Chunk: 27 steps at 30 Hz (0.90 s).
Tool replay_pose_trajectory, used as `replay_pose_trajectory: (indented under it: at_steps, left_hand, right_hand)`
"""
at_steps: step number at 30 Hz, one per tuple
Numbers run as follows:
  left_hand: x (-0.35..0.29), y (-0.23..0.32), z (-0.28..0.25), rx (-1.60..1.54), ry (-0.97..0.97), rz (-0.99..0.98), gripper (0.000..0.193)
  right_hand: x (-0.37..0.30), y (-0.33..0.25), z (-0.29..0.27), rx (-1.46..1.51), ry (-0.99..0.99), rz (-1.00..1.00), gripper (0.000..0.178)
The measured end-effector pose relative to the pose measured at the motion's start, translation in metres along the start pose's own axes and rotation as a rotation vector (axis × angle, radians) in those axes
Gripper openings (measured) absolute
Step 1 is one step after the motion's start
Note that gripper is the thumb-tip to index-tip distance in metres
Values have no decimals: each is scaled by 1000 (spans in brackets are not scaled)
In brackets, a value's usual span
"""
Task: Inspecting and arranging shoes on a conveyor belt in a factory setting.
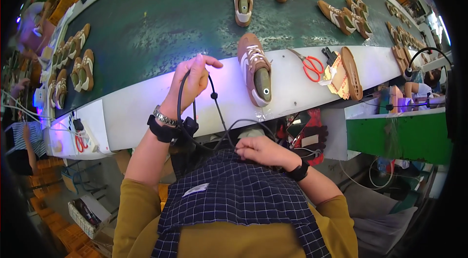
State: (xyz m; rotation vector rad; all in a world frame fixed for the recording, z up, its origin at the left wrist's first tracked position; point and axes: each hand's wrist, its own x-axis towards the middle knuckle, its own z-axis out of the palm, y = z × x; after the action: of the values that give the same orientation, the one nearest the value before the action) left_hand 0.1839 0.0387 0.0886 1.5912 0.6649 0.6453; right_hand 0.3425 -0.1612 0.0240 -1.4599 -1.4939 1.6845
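My left hand [194,78] is raised over the near edge of the white table strip, its fingers curled around a loop of black cable [218,111] with the index finger pointing right. A small black bead sits on the cable. Lower down, in front of the checked apron [234,194], my right hand [261,151] is closed, fingertips pinched where the cable runs to them. A brown shoe [254,70] with white laces stands on the strip to the right of my left hand, apart from it; a greenish insert with a round hole shows in its opening.
Red-handled scissors [312,68], a brown sole [351,73] and a patterned paper packet [335,82] lie on the strip at right. Beyond it runs a green belt [161,24] bearing several brown shoes. More red scissors [80,142] lie at left. Other people work on both sides.
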Motion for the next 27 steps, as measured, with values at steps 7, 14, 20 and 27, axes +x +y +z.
replay_pose_trajectory:
  at_steps: [7,14,20,27]
  left_hand:
    - [-12,-19,-2,89,174,-3,54]
    - [-22,-30,-7,225,144,-74,35]
    - [-27,-34,1,154,133,-100,18]
    - [-18,-35,16,136,40,-109,15]
  right_hand:
    - [11,-20,-25,826,136,70,16]
    - [-21,-37,-47,1245,208,-176,15]
    - [-56,-25,-80,1330,406,-517,15]
    - [-146,-16,-100,1166,767,-769,16]
